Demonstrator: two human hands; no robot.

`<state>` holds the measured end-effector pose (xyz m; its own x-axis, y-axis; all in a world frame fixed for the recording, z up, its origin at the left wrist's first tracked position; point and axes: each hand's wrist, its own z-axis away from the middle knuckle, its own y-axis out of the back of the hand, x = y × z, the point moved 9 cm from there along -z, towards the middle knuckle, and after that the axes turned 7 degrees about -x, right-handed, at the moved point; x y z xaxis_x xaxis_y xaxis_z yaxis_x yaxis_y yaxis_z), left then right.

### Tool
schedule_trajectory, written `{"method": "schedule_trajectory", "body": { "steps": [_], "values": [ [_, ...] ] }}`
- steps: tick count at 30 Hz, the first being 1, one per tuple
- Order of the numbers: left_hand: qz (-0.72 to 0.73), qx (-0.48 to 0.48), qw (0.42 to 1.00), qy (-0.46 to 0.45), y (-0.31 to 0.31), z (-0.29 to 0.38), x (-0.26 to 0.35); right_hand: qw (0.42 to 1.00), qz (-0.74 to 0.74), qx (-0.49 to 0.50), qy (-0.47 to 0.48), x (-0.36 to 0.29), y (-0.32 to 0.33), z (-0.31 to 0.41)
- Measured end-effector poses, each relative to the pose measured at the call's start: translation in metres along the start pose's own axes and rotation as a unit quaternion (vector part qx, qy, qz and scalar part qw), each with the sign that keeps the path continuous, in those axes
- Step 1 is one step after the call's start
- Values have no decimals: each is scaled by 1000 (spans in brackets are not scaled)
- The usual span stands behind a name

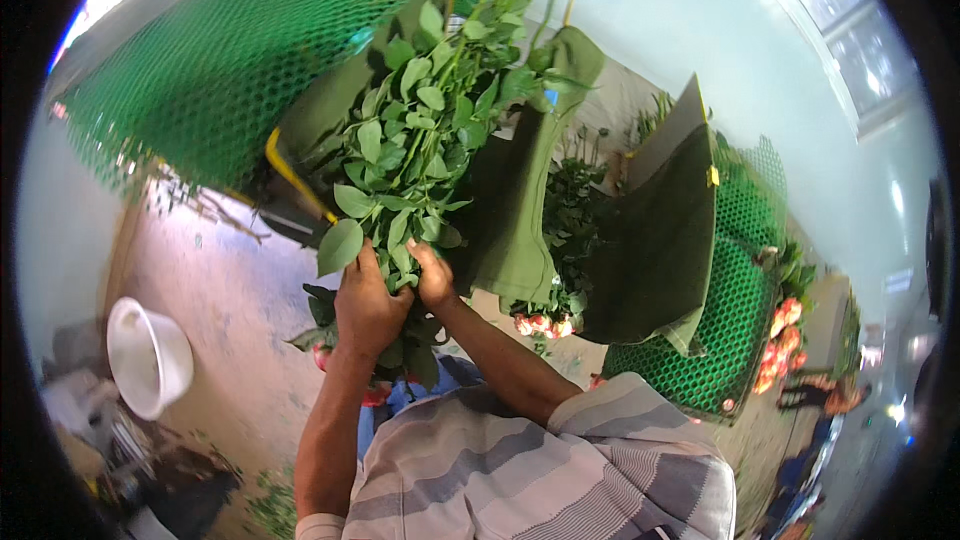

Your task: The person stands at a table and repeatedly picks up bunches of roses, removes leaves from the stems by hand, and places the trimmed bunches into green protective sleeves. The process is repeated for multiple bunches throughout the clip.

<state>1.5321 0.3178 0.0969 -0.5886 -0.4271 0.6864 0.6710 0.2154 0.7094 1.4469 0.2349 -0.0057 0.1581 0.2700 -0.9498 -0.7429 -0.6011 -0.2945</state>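
Both of my hands are around a thick bunch of leafy long-stemmed roses [420,142] in front of my body. My left hand [373,307] grips it from the left side. Close beside it, my right hand [435,277] holds the bunch from the right, its thumb against the leaves. The green stems point away from me, over a dark green fabric-covered rack [322,112] with yellow edging. Pinkish-red blooms [322,356] hang at the near end, partly hidden behind my left forearm and the leaves.
Right of the bunch, green cloth dividers [532,217] flank another bunch of pink-and-white roses [544,325]. Green plastic mesh [225,67] rises at the upper left, with more mesh [675,337] at right near orange-pink roses [784,345]. A white bucket [150,360] stands on the floor at left.
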Motion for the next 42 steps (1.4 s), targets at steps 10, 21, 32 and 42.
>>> {"method": "schedule_trajectory", "body": {
  "steps": [10,21,32,42],
  "values": [
    [75,-195,974,-85,-97,-164,-9,931,273,233,-68,-50,80,-84],
    [-35,-125,965,-227,-116,-169,19,884,354,238,193,-74,-2,106],
    [-35,-267,889,-371,-235,63,63,824,258,428,-268,73,152,493],
    [-83,-564,727,-382,-370,278,140,806,227,527,-142,6,216,606]
  ]
}}
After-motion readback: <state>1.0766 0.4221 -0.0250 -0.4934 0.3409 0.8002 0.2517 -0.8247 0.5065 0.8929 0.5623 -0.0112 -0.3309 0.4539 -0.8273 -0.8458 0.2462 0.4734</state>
